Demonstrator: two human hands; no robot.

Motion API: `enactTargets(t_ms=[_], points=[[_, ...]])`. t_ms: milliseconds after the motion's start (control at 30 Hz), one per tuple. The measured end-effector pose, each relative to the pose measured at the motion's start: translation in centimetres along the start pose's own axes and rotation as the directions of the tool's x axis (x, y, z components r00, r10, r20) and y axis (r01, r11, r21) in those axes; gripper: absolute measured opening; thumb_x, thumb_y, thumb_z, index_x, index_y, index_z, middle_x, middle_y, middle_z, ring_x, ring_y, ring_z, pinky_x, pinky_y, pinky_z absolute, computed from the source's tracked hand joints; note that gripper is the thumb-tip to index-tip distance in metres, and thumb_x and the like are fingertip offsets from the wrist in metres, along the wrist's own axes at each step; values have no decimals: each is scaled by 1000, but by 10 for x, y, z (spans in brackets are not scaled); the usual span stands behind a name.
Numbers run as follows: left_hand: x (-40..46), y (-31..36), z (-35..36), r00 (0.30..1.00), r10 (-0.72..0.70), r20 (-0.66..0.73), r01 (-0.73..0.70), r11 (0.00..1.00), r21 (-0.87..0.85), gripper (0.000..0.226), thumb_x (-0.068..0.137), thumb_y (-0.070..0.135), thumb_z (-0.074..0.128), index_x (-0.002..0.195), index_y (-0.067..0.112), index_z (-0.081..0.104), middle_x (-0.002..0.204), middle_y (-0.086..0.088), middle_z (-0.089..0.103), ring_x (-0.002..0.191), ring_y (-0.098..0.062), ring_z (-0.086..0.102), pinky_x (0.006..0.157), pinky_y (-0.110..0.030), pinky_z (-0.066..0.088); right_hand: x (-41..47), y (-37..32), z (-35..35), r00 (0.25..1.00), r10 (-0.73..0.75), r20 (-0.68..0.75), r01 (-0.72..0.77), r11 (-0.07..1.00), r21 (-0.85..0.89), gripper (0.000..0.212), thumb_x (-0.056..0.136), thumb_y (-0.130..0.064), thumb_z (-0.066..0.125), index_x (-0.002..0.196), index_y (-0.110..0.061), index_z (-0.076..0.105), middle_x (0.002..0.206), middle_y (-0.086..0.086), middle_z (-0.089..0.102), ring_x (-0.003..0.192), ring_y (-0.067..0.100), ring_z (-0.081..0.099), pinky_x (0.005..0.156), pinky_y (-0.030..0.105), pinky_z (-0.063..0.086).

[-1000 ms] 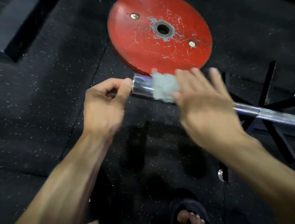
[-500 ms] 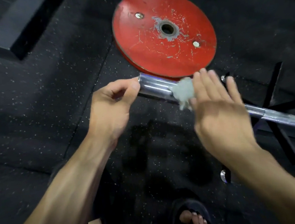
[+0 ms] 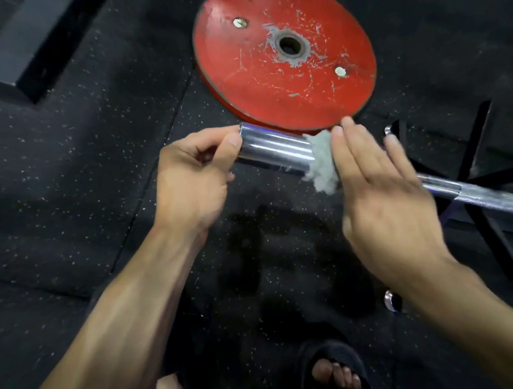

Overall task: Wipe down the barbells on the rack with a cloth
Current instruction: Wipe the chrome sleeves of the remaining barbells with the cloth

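Barbell [image 3: 276, 152]: smooth chrome sleeve, cylindrical and glossy; thinner shaft beyond it looks rougher; it slants across the dark rack frame [image 3: 475, 156].
Cloth [image 3: 322, 163]: pale grey, fuzzy wad wrapped on the barbell sleeve, partway along from its open end.
Right hand [image 3: 383, 202]: fingers straight and pressed together, flat against the cloth on the barbell.
Left hand [image 3: 192, 181]: at the barbell's open end, fingers curled, thumb touching the sleeve rim.
Weight plate [image 3: 283, 52]: red, round, scratched, flat on the speckled rubber floor [image 3: 61, 180] just behind the barbell.

Cloth [image 3: 320, 162] (under right hand [image 3: 382, 195]) slid farther from the sleeve's end.
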State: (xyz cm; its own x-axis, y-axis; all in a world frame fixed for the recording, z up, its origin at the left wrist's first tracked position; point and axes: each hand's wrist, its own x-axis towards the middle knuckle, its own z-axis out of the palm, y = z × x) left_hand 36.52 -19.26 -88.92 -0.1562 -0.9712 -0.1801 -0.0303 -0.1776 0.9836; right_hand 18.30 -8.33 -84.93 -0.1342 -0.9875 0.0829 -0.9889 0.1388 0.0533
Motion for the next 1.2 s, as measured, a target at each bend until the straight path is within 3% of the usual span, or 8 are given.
enactTargets(t_ms=[267, 500, 600, 700, 800, 967, 1100, 1200], points=[[6, 5, 7, 998, -31, -51, 29, 999, -32, 21, 101, 13, 60, 93, 8, 79, 78, -5, 73, 67, -7, 55, 61, -23, 44, 52, -85, 8, 989, -131, 74, 135, 990, -39, 77, 85, -9, 7, 160, 5, -1, 169, 26, -1, 158, 38, 4, 129, 47, 4], [-7, -3, -1, 999, 36, -2, -36, 986, 162, 24, 100, 17, 63, 118, 24, 77, 104, 10, 69, 86, 3, 64, 85, -16, 48, -6, -8, 8, 999, 36, -35, -36, 999, -14, 89, 76, 9, 44, 161, -1, 22, 169, 16, 21, 156, 29, 22, 129, 48, 11], [-5, -1, 4, 994, 100, -38, -90, 972, 218, 22, 100, 25, 63, 103, 42, 78, 90, 7, 65, 76, -6, 62, 79, -27, 52, 4, -23, 5, 999, 52, 1, -52, 999, -16, 89, 76, 9, 53, 160, 2, 23, 168, 20, 21, 157, 33, 18, 129, 49, 9], [1, 9, 8, 993, 112, -30, -105, 976, 190, 26, 100, 26, 62, 82, 27, 81, 76, 11, 73, 73, -6, 63, 74, -37, 54, 46, -55, 8, 997, -81, 16, 81, 996, 29, 65, 95, -11, 34, 158, 1, 29, 165, 19, 28, 154, 32, 27, 129, 44, 10], [1, 12, 5, 997, 76, 6, -76, 987, 139, 31, 102, 19, 61, 78, 29, 79, 73, 21, 72, 74, 3, 63, 74, -23, 47, 63, -47, 8, 985, -161, 70, 159, 987, 25, 61, 102, -11, 41, 161, -7, 26, 167, 9, 30, 155, 23, 26, 128, 41, 5], [0, 1, -3, 996, 88, 7, -88, 992, 85, 17, 98, 13, 66, 101, 21, 81, 91, 14, 77, 88, -2, 67, 83, -19, 50, 12, 1, 0, 998, 30, 60, -27, 998, -55, 65, 98, -2, 48, 160, -5, 29, 166, 10, 30, 156, 26, 21, 129, 45, 8], [4, 13, 6, 999, 38, -24, -38, 999, 5, 20, 97, 14, 68, 80, 13, 78, 60, 18, 64, 62, 4, 56, 67, -13, 44, 25, -38, 7, 1000, -1, 19, 1, 1000, -26, 87, 78, 6, 41, 161, -4, 21, 168, 15, 20, 158, 30, 15, 130, 43, 4], [9, 14, 7, 1000, -15, -15, 15, 1000, 3, 42, 99, 17, 66, 58, 7, 67, 54, 7, 58, 58, -6, 50, 66, -19, 43, 53, -72, 17, 991, -122, -49, 122, 992, -4, 71, 87, -3, 39, 157, 1, 31, 163, 20, 34, 153, 34, 29, 128, 46, 12]])
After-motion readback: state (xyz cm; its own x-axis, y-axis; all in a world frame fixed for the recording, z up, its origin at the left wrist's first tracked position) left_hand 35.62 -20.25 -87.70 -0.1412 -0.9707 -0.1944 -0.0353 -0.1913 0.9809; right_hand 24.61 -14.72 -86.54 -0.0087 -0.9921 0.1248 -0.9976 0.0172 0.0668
